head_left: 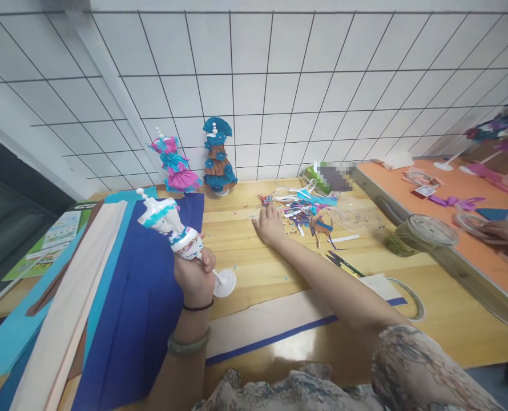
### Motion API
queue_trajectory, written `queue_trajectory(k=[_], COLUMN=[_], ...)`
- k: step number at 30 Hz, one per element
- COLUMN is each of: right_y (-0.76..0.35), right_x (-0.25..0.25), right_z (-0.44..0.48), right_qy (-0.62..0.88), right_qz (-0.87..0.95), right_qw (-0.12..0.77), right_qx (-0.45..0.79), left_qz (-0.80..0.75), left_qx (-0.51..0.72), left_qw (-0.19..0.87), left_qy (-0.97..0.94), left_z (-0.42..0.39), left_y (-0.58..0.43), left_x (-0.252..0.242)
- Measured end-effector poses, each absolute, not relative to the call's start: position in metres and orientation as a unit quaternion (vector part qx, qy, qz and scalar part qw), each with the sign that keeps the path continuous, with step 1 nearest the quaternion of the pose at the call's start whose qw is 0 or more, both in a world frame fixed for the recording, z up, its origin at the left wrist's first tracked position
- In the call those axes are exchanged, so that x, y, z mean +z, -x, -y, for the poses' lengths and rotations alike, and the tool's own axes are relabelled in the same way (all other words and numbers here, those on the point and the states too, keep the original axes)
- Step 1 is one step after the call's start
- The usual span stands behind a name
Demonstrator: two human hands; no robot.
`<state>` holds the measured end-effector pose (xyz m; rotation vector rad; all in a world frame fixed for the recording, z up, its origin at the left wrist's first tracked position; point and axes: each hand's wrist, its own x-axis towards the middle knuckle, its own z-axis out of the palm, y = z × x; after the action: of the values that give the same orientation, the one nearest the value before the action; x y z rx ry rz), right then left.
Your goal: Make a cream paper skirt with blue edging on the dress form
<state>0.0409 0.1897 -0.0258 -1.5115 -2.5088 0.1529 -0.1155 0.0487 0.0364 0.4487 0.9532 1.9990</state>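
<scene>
My left hand (194,273) is closed round a small white dress-form doll (168,222) with teal trim, held tilted to the left; its round white base (225,282) rests by my wrist on the wooden table (254,268). My right hand (270,225) reaches forward and lies on the table, fingers flat against a heap of paper scraps (303,208) in blue, pink and white. Two finished paper-dress dolls stand at the wall: a pink and teal one (173,166) and a brown and teal one (218,155).
Dark blue, light blue and cream paper sheets (121,308) cover the table's left side. Scissors (343,264) and a glass jar (416,234) lie to the right. Another person's hand (504,234) works on an orange mat (451,188) with more dolls.
</scene>
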Motion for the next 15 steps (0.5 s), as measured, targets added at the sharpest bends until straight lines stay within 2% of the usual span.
queue_trajectory(k=[3, 7, 12, 15], right_y=[-0.053, -0.088, -0.157, -0.168], right_x=[-0.029, -0.037, -0.019, -0.013], right_z=[-0.152, -0.128, -0.170, -0.162], right_qy=[0.486, 0.311, 0.427, 0.423], right_qz=[0.865, 0.943, 0.891, 0.890], right_qw=[0.115, 0.091, 0.146, 0.161], right_qx=[0.044, 0.075, 0.049, 0.054], left_qz=[-0.390, -0.399, -0.395, -0.396], left_qx=[0.790, 0.782, 0.778, 0.775], left_qw=[0.439, 0.441, 0.441, 0.445], left_qy=[-0.179, -0.186, -0.208, -0.209], left_z=[-0.050, -0.051, -0.049, -0.049], left_y=[0.111, 0.107, 0.103, 0.101], left_x=[0.034, 0.033, 0.035, 0.035])
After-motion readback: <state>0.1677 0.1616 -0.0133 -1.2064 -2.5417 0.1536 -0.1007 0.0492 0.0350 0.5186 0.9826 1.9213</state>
